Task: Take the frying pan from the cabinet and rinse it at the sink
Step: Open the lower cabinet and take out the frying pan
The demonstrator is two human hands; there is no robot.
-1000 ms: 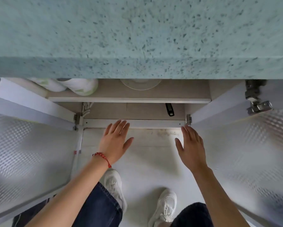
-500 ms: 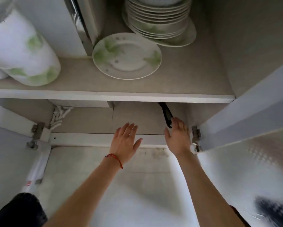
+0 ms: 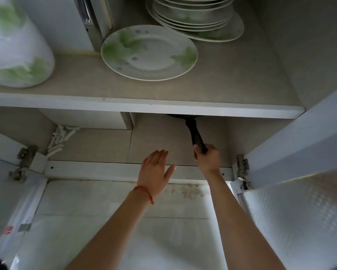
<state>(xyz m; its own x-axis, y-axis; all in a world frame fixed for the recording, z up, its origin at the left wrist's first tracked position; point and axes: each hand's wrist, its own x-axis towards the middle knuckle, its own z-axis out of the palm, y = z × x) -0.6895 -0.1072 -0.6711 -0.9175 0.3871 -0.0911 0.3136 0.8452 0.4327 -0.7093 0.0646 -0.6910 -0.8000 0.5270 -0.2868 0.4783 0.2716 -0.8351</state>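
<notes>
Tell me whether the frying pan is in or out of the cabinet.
In. The right hand grips its handle, but the pan sits under the shelf, mostly hidden.

Both forearms bare, no sleeves in view. Left hand (image 3: 155, 173) has a thin red string bracelet (image 3: 144, 192) round the wrist, w/ a small knot or tail hanging at the outer side. Right hand (image 3: 208, 157) and wrist: nothing worn, no rings or watch seen. Dark bits at bottom corners, prob. clothing, too cut off to tell.
</notes>
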